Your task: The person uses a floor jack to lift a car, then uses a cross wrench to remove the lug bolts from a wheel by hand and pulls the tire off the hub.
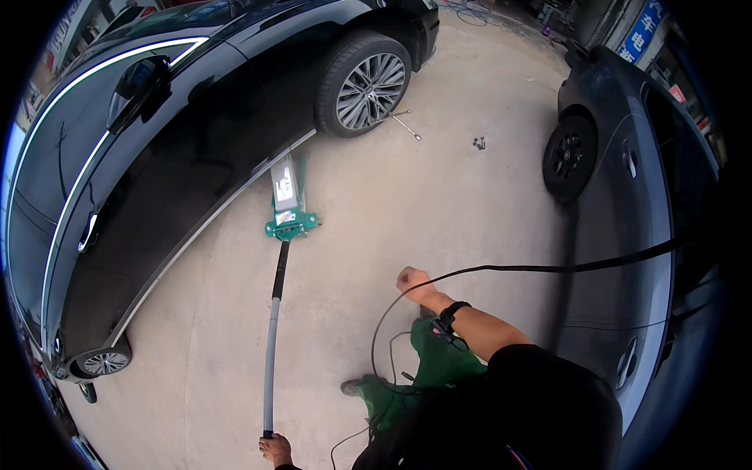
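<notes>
My left hand [276,450] is wrapped round the lower end of a long grey and black jack handle [272,352]. The handle runs up to a green floor jack [290,223], whose front reaches under the sill of a black car [227,117]. Out in front of my body, my right hand [413,280] is curled into a loose fist, apart from the jack, and nothing shows in it. A black strap with a small device [446,317] sits on my right wrist. A thin black cable [509,268] crosses near that hand.
Beside the black car's spoked wheel [372,90] lies a cross-shaped lug wrench [407,125]. Several small dark parts [479,143], possibly lug nuts, rest on the concrete floor [454,196]. A dark grey car [615,211] stands close on my right. Loose cable hangs by my green-trousered legs [439,352].
</notes>
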Demonstrator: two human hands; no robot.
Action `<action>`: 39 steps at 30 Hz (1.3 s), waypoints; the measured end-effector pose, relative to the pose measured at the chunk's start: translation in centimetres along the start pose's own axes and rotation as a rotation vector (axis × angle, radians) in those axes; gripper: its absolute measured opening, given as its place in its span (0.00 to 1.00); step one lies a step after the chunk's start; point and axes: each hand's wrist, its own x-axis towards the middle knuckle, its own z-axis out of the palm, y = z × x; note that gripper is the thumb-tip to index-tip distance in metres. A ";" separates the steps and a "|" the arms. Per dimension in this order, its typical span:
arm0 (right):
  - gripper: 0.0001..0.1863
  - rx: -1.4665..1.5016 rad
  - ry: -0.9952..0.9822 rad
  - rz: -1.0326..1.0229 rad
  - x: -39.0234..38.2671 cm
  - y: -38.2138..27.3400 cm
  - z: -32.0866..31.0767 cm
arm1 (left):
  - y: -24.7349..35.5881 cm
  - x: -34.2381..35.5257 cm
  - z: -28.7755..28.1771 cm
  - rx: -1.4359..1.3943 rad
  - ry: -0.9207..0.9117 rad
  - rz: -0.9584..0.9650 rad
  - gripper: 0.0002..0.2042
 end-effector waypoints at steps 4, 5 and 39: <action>0.11 0.122 0.244 0.242 4.1 11.7 -14.4 | 9.8 -5.9 -4.4 -0.174 -0.167 -0.131 0.23; 0.10 0.162 0.268 0.274 5.1 13.3 -16.6 | 12.1 -6.8 -3.9 -0.208 -0.231 -0.143 0.24; 0.13 0.609 0.084 0.372 63.3 33.0 -28.5 | 120.5 -15.3 -14.3 -1.141 -0.992 0.388 0.26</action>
